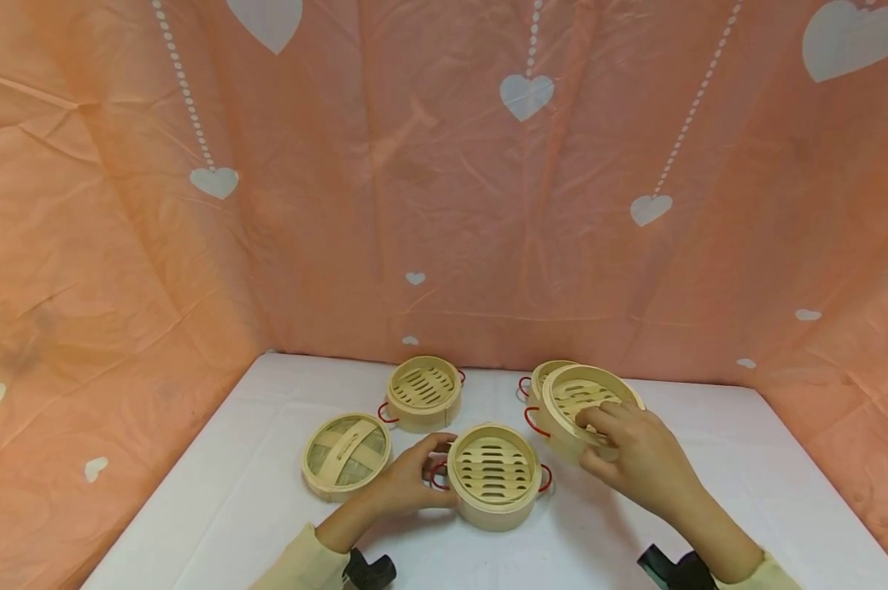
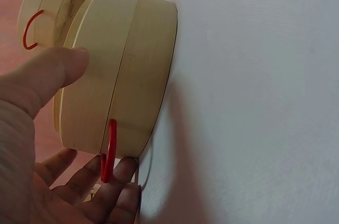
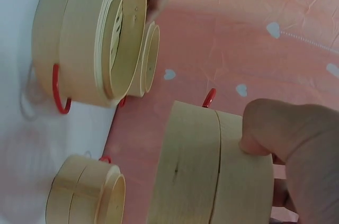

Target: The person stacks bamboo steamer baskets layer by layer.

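A round bamboo steamer basket [image 1: 494, 516] with red handles sits at the front middle of the table. My left hand [image 1: 409, 483] grips its left side; in the left wrist view the thumb [image 2: 71, 65] lies on the wall and the fingers are around the red handle [image 2: 111, 152]. My right hand [image 1: 639, 459] pinches the rim of another steamer basket [image 3: 185, 171], thumb outside and fingers inside. This basket is tilted and raised off the table. Behind it, partly hidden, stands a third basket [image 1: 540, 378].
A bamboo lid [image 1: 344, 449] with a strap handle lies left of my left hand. Another steamer basket [image 1: 425, 419] stands farther back, left of centre. The white table [image 1: 215, 500] meets a pink curtain [image 1: 451, 205] with hearts behind it.
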A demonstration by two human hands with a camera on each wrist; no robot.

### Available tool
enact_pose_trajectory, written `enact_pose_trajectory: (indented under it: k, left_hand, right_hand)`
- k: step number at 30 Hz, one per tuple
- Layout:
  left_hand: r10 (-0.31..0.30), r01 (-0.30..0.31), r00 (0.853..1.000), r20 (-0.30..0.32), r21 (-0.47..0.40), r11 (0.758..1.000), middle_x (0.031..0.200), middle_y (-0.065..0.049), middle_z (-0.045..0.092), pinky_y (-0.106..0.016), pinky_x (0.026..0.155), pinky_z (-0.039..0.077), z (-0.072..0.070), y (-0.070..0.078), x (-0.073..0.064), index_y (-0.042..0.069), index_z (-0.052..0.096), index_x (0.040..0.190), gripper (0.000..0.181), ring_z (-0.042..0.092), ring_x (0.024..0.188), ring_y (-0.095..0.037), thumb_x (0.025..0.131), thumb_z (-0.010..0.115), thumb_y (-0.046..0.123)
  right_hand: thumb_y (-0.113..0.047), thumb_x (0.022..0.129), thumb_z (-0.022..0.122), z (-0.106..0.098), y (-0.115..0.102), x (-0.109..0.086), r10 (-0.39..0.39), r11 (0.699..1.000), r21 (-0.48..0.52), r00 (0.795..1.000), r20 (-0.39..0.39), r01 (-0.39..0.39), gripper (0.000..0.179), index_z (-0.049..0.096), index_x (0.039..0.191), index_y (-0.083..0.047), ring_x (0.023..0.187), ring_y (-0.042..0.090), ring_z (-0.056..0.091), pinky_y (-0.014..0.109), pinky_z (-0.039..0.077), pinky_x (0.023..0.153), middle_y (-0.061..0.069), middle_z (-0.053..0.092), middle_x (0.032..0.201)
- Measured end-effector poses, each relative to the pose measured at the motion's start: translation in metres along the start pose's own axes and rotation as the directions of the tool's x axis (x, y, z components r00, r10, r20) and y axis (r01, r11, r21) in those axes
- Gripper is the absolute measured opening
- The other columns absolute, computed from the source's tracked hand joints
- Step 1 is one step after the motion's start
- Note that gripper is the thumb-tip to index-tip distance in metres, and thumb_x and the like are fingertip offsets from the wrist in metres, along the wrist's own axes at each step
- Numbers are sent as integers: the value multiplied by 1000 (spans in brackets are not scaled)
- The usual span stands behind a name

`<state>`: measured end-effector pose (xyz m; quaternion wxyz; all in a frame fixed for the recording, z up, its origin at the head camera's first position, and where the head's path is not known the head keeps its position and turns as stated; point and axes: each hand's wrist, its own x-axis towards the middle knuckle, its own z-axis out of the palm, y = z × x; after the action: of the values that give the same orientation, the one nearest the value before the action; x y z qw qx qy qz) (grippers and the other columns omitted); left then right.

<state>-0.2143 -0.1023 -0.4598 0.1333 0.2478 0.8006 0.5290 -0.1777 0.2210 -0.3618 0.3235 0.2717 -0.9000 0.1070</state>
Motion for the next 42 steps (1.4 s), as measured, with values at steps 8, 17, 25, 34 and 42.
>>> enact_pose_trajectory:
  k: [8, 17, 25, 34, 42]
  left_hand:
    - [15, -15, 1000, -1, 7, 1000, 133, -16, 53, -28, 91, 52, 1, 1, 1, 8, 42, 139, 76, 60, 114, -25, 74, 81, 11]
    - [43, -43, 999, -4, -6, 999, 133, -18, 53, -31, 92, 52, 1, 0, 1, 6, 41, 139, 77, 60, 115, -29, 73, 81, 8]
    - [33, -32, 999, -4, 33, 999, 133, -13, 54, -26, 92, 51, 1, -3, 2, 9, 41, 139, 77, 60, 116, -25, 74, 81, 14]
    - [36, -36, 999, 0, 22, 999, 133, -14, 54, -26, 91, 51, 1, -1, 2, 8, 41, 140, 76, 60, 116, -26, 75, 81, 14]
    - [62, -62, 998, 3, 3, 998, 133, -20, 53, -35, 93, 52, 1, 1, 1, 4, 41, 139, 75, 60, 116, -31, 75, 80, 10]
  right_hand:
    - [-15, 60, 72, 9, -9, 4, -34, 999, 36, 999, -12, 35, 28, 65, 86, -23, 71, 3, 43, 26, 37, 60, -16, 50, 74]
    - [-16, 61, 73, 20, -21, 6, -43, 997, 61, 999, 20, 41, 29, 67, 88, -23, 70, 1, 41, 22, 34, 60, -16, 47, 74]
    - [-17, 59, 73, 27, -33, 7, -55, 995, 80, 998, 12, 54, 30, 68, 87, -23, 69, 1, 40, 22, 33, 59, -16, 43, 71]
    - [-19, 57, 73, 34, -41, 8, -75, 993, 94, 997, 1, 74, 31, 67, 87, -24, 67, 1, 37, 23, 34, 62, -16, 40, 70]
    - [-19, 57, 73, 39, -47, 7, -74, 991, 108, 997, 5, 73, 31, 67, 87, -25, 68, 2, 40, 24, 37, 62, -15, 40, 70]
